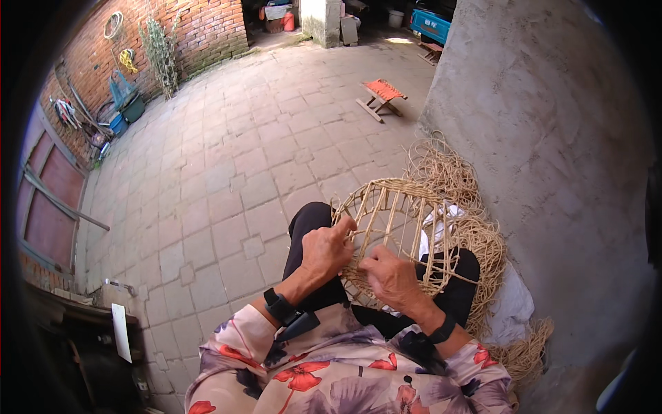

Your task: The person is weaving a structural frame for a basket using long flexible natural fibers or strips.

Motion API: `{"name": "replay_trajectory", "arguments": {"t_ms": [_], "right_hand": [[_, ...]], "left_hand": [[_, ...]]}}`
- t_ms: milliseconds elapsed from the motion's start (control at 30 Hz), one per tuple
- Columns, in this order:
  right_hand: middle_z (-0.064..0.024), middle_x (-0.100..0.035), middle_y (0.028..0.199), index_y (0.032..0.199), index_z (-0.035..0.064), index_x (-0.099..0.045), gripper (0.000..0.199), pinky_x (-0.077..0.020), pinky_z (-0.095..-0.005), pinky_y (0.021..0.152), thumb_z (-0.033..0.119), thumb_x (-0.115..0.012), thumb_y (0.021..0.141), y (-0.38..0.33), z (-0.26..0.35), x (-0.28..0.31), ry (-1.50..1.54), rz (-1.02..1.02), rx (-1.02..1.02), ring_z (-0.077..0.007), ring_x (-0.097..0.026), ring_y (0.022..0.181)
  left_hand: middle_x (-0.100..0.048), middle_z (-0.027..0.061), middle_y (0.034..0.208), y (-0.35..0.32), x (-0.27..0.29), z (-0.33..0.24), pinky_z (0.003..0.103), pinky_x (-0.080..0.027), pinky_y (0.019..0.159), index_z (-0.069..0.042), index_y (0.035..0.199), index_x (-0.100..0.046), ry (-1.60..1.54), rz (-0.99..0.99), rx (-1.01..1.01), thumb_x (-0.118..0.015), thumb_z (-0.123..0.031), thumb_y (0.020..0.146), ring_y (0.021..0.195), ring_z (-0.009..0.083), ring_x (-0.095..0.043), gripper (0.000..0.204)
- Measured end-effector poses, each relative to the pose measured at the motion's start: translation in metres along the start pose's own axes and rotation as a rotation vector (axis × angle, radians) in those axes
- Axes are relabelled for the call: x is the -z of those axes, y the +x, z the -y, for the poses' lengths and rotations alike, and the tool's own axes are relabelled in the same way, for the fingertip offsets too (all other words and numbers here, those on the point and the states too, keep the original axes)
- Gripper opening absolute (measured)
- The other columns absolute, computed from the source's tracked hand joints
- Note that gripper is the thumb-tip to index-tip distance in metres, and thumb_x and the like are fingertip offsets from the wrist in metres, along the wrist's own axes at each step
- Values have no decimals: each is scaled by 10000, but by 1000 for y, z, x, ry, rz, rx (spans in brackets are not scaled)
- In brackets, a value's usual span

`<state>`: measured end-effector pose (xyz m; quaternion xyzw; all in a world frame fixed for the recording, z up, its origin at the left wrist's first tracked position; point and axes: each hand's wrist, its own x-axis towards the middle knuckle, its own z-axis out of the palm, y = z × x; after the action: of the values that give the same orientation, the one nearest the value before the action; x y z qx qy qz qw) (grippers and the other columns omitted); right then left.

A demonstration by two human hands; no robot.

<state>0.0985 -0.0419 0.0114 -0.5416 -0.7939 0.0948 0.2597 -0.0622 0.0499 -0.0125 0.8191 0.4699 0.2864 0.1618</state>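
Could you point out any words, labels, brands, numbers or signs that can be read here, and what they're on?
Blue panel, upper right: small white characters, which I won't copy out.
Dark wristbands: no text I can make out.
White board, lower left: no lettering visible.
Flowered shirt: printed flowers, no words I can see.
Woven cord frame in the lap: no label visible.

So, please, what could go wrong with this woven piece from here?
The woven piece lies over the lap, so it might slip if the left hand or right hand shifts suddenly. The loose cord pile is tangled close beside it and could snag. With such open gaps, hard pulling may distort its shape.
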Motion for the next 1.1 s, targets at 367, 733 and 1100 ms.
{"name": "replay_trajectory", "arguments": {"t_ms": [367, 733, 1100], "right_hand": [[-62, -542, 845, 993, 32, -642, 205, -429, -270, 554, -58, -584, 818, -65, -73, 71, 123, -515, -389, -143, -521, 605], [-132, -606, 895, 956, 27, -623, 147, -505, -397, 697, 79, -594, 821, -58, -131, 53, -65, -532, -543, -299, -629, 758], [-160, -645, 695, 750, 23, -619, 129, -493, -482, 615, 149, -601, 776, -42, -166, 40, -447, -290, -650, -381, -628, 640]], "left_hand": [[-649, 109, 815, -81, 118, 271, 325, -478, 581, -95, 1191, -581, -206, -48, 961, -732, -198, 701, 684, 183, -608, 524], [-638, 128, 809, 7, 35, 26, 434, -483, 702, -69, 834, -712, 40, 127, 120, -627, -373, 859, 807, 316, -635, 317], [-632, 161, 787, 10, 7, 13, 463, -483, 660, -22, 742, -677, 196, 60, 172, -581, -270, 809, 735, 362, -629, 274]]}}
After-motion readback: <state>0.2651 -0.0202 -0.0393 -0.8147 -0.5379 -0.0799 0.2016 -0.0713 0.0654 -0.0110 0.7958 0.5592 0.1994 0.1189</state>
